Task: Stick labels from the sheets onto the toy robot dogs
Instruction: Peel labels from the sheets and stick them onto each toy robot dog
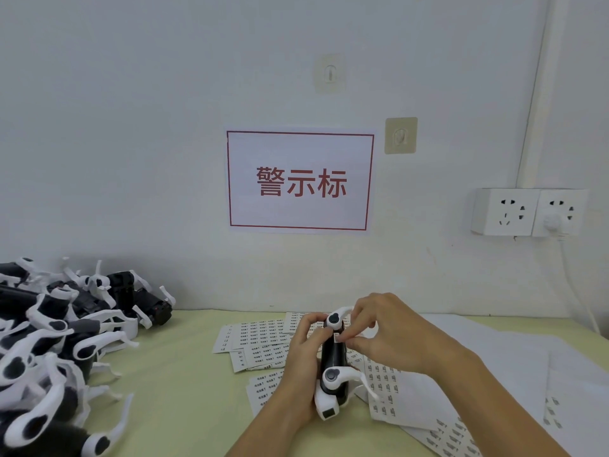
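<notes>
Labelling is mid-way on one toy, by the look of it, with a great deal more waiting. One toy robot dog point(333, 357) is held upright-ish above the tabletop point(184, 374), black body lengthwise toward the wall, white legs sticking out at both ends. The left hand point(301, 361) grips it round the left side, fingers curled onto the body. The right hand point(382, 334) comes over from the right, thumb and forefinger pinched together at a small white label point(337, 338) on the upper part of the black body; whether the label is already pressed flat or only being set down is too small to tell.

Beneath and around the hands lie the label sheets point(260, 338): several strips printed with rows of small text, fanned toward the left and overlapping, and larger sheets point(385, 384) with tiny pictogram labels to the right, some of their rows looking bare. Further right the backing paper point(494, 357) spreads to the edge of view.

At the left a heap of toy dogs point(59, 328) is piled on the tabletop, black bodies and white legs tangled. Whether those are finished or waiting cannot be read from here; no labels show on them at this size. No second, sorted pile is in view.

My judgement: this dog is on its current label, and the heap suggests the job is far from over
</notes>
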A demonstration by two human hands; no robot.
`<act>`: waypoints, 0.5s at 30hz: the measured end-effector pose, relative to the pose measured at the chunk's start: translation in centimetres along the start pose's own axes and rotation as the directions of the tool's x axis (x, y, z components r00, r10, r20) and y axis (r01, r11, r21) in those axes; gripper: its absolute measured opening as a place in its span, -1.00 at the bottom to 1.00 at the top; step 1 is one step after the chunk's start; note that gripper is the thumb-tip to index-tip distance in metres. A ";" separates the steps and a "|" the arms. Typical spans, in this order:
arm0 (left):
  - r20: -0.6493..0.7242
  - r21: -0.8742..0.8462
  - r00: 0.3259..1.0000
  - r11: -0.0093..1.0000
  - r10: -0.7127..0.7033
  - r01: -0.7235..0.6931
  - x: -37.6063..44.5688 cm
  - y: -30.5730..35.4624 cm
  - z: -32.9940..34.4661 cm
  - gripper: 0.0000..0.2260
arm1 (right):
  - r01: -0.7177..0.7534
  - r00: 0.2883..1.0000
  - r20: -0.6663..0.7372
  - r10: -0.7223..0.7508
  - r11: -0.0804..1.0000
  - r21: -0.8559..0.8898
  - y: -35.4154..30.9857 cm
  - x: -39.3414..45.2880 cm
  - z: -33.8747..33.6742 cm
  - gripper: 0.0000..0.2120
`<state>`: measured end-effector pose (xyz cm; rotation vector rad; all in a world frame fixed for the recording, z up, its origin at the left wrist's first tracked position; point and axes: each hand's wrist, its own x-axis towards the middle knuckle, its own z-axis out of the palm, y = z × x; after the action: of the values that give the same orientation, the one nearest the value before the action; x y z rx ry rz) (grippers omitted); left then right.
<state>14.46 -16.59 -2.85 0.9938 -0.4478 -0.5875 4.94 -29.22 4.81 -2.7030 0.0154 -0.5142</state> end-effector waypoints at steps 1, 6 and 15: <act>-0.010 0.014 1.000 1.000 0.008 -0.008 -0.1 0.0 0.1 -0.86 | 0.002 1.000 -0.008 -0.002 1.000 0.020 -0.1 0.0 -0.1 -0.81; -0.023 0.040 0.999 0.999 0.038 -0.037 -0.2 0.0 0.0 -0.80 | 0.006 0.979 -0.204 0.015 0.995 0.102 0.1 0.3 -0.1 -0.66; 0.029 0.021 0.999 1.000 0.019 -0.019 -0.7 0.4 0.0 -0.84 | -0.194 0.974 -0.090 0.207 0.971 0.137 0.7 0.7 1.6 -0.71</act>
<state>14.04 -15.98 -2.62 1.0014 -0.4893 -0.5817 6.18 -29.36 3.37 -2.5119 0.2722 -0.5721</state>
